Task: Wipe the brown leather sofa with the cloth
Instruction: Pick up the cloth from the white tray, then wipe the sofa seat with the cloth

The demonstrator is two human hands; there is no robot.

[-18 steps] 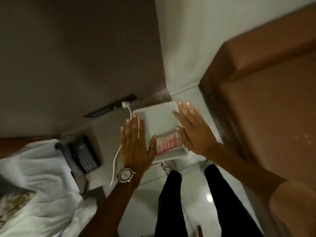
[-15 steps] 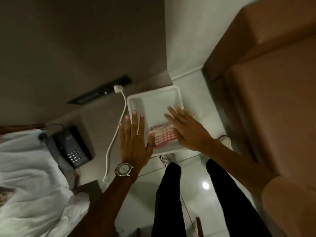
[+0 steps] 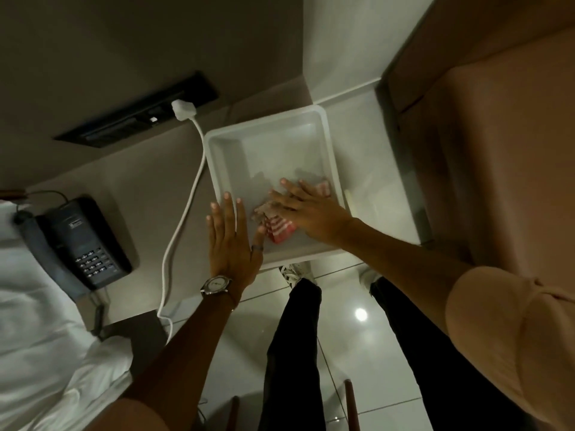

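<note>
The right hand (image 3: 306, 209) lies flat, fingers spread and extended, directly on top of the folded red-and-white checked cloth (image 3: 278, 228), which sits on the floor of the shallow white rectangular plastic tray (image 3: 267, 136) in its near right corner. Nothing is pinched yet: the palm covers the cloth's middle, and only two ends show, a striped corner poking out on the wrist side toward the left hand and a smaller patch past the fingertips. So the cloth's long axis seems to run roughly along the same line as the right hand's fingers, slanting from near-left to far-right. The left hand (image 3: 231, 241) is also open and flat, fingers straight, resting over the tray's near left rim just beside the cloth; its thumb, wearing a dark ring, comes almost to the cloth's striped corner, though whether they touch is hard to tell. The right hand is plainly the nearer of the two, being already on the cloth, and I judge that it need only curl its fingers to gather the fabric. The brown leather sofa (image 3: 497, 150) stands to the outer side of the right hand, well apart from the tray, so a lifted cloth would travel that way.
</note>
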